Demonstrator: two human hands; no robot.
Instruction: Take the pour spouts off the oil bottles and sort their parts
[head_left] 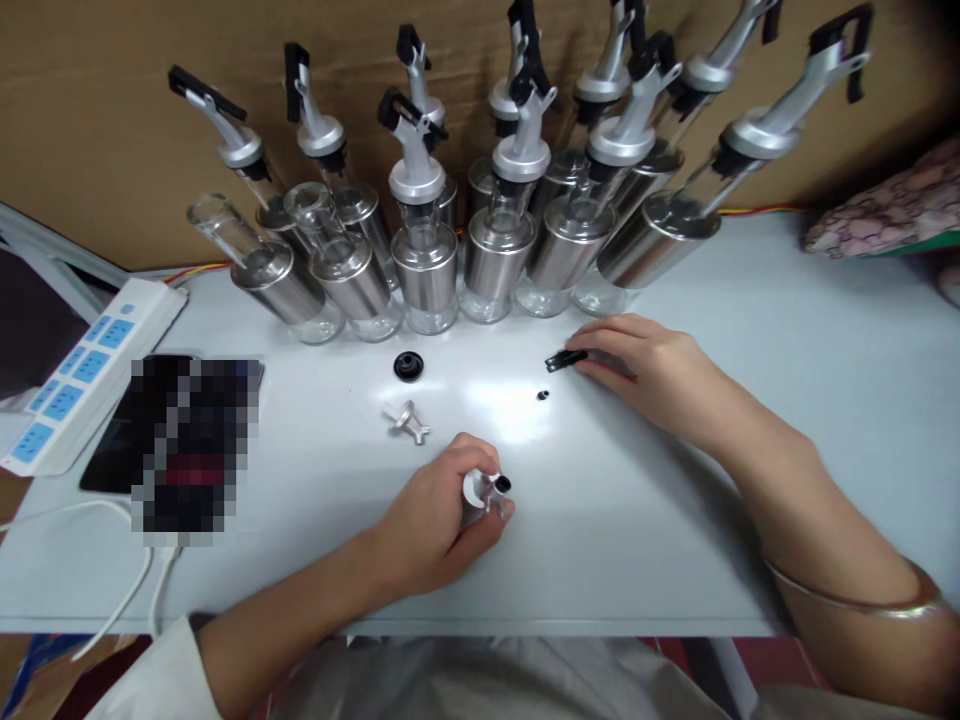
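My left hand [442,520] is closed around a silver pourer spout [486,490] near the front of the table, with a black tip showing at its mouth. Further right, my right hand [649,370] pinches a small black lever [565,360] between thumb and fingers, close to the tabletop. A tiny black plug [543,396] lies just left of that hand. To the left rest a round black stopper [409,366] and another silver spout piece [409,422], apart from both hands.
Several glass and steel bottles [426,275] with lever pourers line the back; two at the left have bare necks. A white power strip [82,370], phones [120,430] and a white cable [154,590] lie left. A patterned cloth item [885,205] sits back right on the white table [315,580].
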